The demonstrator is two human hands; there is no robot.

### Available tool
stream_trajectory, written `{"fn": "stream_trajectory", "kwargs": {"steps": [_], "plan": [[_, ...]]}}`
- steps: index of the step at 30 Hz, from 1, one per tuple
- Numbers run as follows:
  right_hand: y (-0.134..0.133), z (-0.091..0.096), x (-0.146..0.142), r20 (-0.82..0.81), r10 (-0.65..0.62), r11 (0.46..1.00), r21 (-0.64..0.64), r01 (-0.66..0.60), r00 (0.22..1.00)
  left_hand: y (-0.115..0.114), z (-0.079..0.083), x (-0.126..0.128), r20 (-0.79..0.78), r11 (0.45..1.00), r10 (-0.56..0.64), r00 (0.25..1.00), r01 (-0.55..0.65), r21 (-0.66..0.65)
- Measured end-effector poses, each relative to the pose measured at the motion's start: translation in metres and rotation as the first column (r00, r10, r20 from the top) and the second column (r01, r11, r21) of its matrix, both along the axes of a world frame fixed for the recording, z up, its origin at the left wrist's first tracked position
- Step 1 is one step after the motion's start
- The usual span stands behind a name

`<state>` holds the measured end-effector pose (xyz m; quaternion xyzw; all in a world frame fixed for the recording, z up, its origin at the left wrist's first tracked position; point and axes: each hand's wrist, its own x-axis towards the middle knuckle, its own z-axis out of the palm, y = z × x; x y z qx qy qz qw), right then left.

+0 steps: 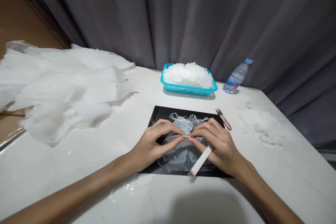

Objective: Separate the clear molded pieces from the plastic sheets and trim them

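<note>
My left hand [164,138] is closed in a pinch on the edge of a thin, translucent white piece [181,135]. The thumb and forefinger of my right hand [214,141] pinch the same piece, their tips almost meeting those of the left. Tucked in the right palm is a flat white stick [201,161] with red marks at its lower end; its upper part is hidden by the fingers. Below both hands, a clear plastic tray [173,164] lies on a black mat [160,112]. Translucent white cut-outs [183,124] with curly edges are heaped at the tray's far side.
Pink-handled thread snips [224,119] lie at the mat's right corner. Behind stands a blue basket [189,90] of white pieces, beside a water bottle [237,77]. Sheer white sheets [65,87] are piled at left, wispy scraps [262,122] at right. A grey curtain [183,17] hangs behind the white table [86,161].
</note>
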<state>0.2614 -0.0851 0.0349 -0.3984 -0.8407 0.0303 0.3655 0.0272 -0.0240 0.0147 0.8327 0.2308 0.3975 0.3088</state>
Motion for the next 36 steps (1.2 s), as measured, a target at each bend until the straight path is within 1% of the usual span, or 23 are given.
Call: {"fn": "stream_trajectory", "kwargs": {"steps": [4,7,11,14,17,19,21,24,26,28,33,36], "plan": [[0.0028,-0.0015,0.0044,0.047,-0.02,0.998,-0.06,0.022,0.999,0.001,0.0034,-0.0017,0.033,0.999,0.032,0.999,-0.033,0.033],[0.004,-0.0027,0.0066,0.074,-0.011,0.995,-0.093,0.018,0.997,0.0017,0.0059,-0.0024,0.031,0.998,0.046,0.998,-0.047,0.035],[0.003,-0.0041,0.0054,0.036,-0.023,0.998,-0.054,0.024,0.999,0.0019,0.006,-0.0012,0.007,0.997,0.081,0.997,-0.081,0.019],[0.0013,-0.0035,0.003,0.013,-0.015,1.0,-0.012,0.015,1.0,0.0009,0.0051,0.0006,-0.028,0.996,0.025,0.999,-0.023,0.083],[0.0001,-0.0018,0.0012,0.002,-0.016,1.0,0.006,0.016,1.0,-0.0002,0.0034,0.0009,-0.025,0.989,-0.031,0.999,0.034,0.144],[0.0005,-0.001,0.0013,0.0,-0.022,1.0,0.007,0.022,1.0,0.0,0.0018,-0.0003,-0.009,0.99,-0.031,0.999,0.032,0.135],[0.0018,-0.001,0.0028,0.007,-0.023,1.0,-0.005,0.023,1.0,0.0011,0.0003,-0.0019,-0.001,0.995,-0.027,1.0,0.027,0.097],[0.0043,-0.0032,0.0063,0.031,-0.016,0.999,-0.05,0.018,0.999,0.003,-0.0007,-0.0035,0.007,0.999,-0.015,1.0,0.015,0.045],[0.0054,-0.0053,0.0083,0.046,-0.008,0.998,-0.07,0.012,0.999,0.0035,-0.0002,-0.0035,0.008,1.0,-0.005,1.0,0.005,0.031],[0.0056,-0.0069,0.0091,0.05,-0.01,0.998,-0.061,0.013,0.999,0.0033,0.0007,-0.0031,0.006,1.0,0.005,1.0,-0.005,0.023],[0.0035,-0.0076,0.0073,0.036,-0.023,1.0,-0.018,0.024,0.999,0.0019,0.0003,-0.0027,-0.02,0.998,0.028,0.999,-0.027,0.058],[0.0029,-0.0076,0.0059,0.065,-0.031,1.0,-0.005,0.031,0.997,0.0024,-0.0021,-0.0029,-0.016,0.996,0.032,0.999,-0.03,0.088]]}}
